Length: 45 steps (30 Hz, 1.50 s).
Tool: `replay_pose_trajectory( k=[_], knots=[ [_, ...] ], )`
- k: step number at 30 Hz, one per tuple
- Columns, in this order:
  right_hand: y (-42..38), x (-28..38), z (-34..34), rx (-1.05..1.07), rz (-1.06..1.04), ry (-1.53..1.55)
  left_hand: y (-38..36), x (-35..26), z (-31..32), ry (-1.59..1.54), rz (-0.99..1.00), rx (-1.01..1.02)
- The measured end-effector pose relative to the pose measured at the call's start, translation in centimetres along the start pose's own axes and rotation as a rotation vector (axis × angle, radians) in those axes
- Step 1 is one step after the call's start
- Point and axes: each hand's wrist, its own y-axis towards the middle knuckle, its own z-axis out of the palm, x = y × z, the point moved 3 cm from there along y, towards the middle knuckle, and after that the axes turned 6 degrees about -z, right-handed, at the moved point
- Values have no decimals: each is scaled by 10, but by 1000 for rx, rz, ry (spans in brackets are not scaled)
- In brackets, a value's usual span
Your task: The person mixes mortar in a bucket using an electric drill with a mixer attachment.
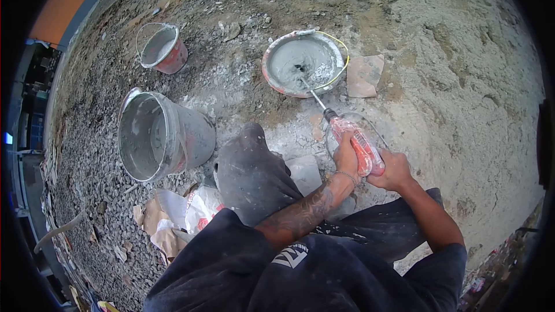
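Observation:
Both my hands grip a red power drill that is smeared with grey. My left hand is wrapped round its body, and my right hand closes round its rear end. From the black chuck a metal rod runs down into a round bucket with a yellow handle. Wet grey mix fills that bucket, with a dark hollow where the rod enters. The rod's lower end is hidden in the mix.
A large grey-coated bucket lies tilted at the left, near my knee. Behind it stands a small red bucket. Torn paper bags lie on gravel, and a brown paper piece is right of the mixing bucket.

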Motion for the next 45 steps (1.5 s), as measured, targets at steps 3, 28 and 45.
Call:
replay_pose_trajectory(
  k=[3, 28, 45],
  knots=[
    [3, 3, -1, 32, -42, -25, 4, -1, -4, 30, 36, -32],
    [8, 6, 0, 43, -25, -11, 3, -8, -4, -21, 28, 6],
    [12, 11, -4, 100, 57, -30, 3, -12, -2, -22, 10, 37]
  ],
)
